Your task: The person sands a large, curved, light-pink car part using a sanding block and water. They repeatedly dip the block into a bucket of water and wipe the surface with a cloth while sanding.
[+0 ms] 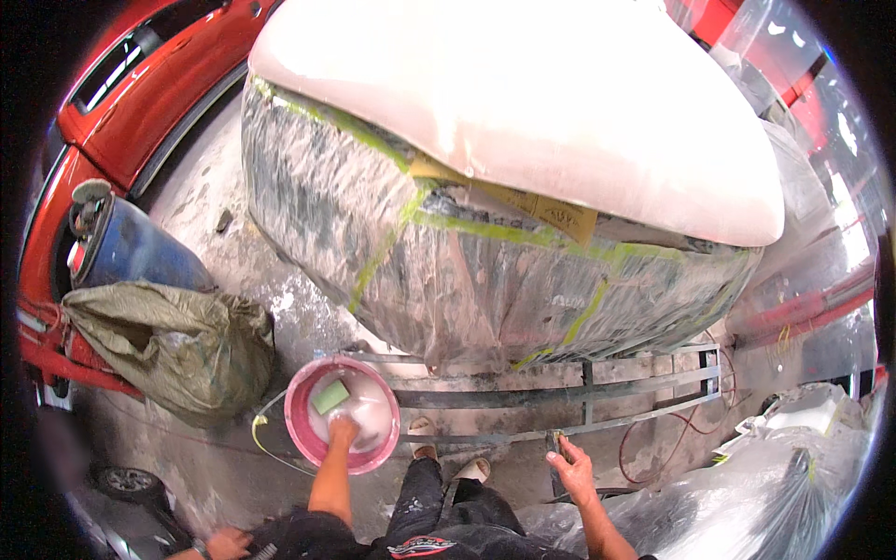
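Head view: markings are borne by brown paper (565,218) and by a shirt logo (422,547). The left hand (343,431) is dipped inside the pink bucket (296,417), ringed by its rim; its finger state cannot be told. A green pad (329,397) is seen there, tilted rightward. A dark block (556,481), long axis pointing forward, is gripped by the right hand (573,469) near the metal frame (588,392).

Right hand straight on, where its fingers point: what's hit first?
Likely the near side of the grey, straight-barred metal frame, just ahead of the right hand. Depth is unclear; a higher hand might pass over it toward the vehicle front wrapped in smeared clear plastic.
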